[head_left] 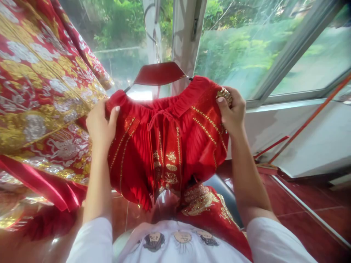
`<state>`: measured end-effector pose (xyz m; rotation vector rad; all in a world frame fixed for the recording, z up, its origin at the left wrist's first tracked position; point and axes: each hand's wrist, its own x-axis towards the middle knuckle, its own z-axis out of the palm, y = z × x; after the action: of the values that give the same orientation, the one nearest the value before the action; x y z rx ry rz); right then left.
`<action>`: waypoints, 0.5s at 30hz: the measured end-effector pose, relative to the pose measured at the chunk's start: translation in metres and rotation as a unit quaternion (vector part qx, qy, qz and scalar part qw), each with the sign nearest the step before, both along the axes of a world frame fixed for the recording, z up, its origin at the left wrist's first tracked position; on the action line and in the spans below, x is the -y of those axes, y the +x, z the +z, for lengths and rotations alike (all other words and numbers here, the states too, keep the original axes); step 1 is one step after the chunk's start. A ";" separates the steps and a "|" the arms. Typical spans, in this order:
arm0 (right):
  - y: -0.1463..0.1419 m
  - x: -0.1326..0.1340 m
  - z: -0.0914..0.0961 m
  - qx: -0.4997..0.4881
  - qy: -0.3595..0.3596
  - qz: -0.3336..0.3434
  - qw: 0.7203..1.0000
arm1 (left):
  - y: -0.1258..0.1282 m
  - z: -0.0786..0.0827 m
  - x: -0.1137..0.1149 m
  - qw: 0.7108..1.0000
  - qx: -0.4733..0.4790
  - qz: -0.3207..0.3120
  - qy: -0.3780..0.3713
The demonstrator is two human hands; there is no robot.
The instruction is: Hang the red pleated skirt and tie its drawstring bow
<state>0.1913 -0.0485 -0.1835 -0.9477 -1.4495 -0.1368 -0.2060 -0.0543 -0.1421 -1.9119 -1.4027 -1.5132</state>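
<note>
A red pleated skirt (189,146) with a gathered drawstring waist and gold beaded trim hangs in front of me. Its waist is on a hanger with a red middle piece (160,74) and a wire hook (149,34). My left hand (102,122) grips the skirt's left upper edge, thumb in front. At the right upper edge, my right hand (233,109) is closed on the cloth, with some gold trim bunched by its fingers. A thin bow (161,116) is tied at the middle of the waist.
Red, gold and silver embroidered cloth (55,91) hangs close on the left. Red cloth with gold embroidery (211,208) lies across my lap. Windows (246,54) stand ahead. A long red-handled tool (309,120) leans at right, above the tiled floor (298,219).
</note>
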 end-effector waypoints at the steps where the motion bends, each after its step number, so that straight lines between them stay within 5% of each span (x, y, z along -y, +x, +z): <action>1: -0.005 -0.001 -0.007 -0.011 0.024 -0.029 0.999 | 0.004 -0.005 0.002 0.999 0.004 0.026 0.018; 5: -0.013 0.003 -0.020 -0.014 0.080 -0.059 0.995 | 0.016 -0.013 0.013 0.996 -0.029 0.079 0.038; 8: -0.005 0.017 -0.027 0.020 0.043 -0.045 0.998 | 0.029 -0.034 0.024 0.990 -0.022 0.103 0.098; 11: 0.007 0.042 -0.055 0.042 -0.054 -0.064 0.996 | 0.051 -0.093 0.040 0.985 0.033 0.091 0.144; 13: 0.014 0.062 -0.094 0.024 -0.125 -0.082 0.988 | 0.073 -0.148 0.052 0.986 0.070 0.001 0.151; 15: 0.018 0.086 -0.143 -0.010 -0.219 -0.087 0.972 | 0.100 -0.204 0.064 0.978 0.098 -0.162 -0.090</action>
<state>0.2090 -0.1350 -0.3266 -1.4337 -1.4023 0.0693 -0.1058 -0.1180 -0.3459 -2.2428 -1.4006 -1.8225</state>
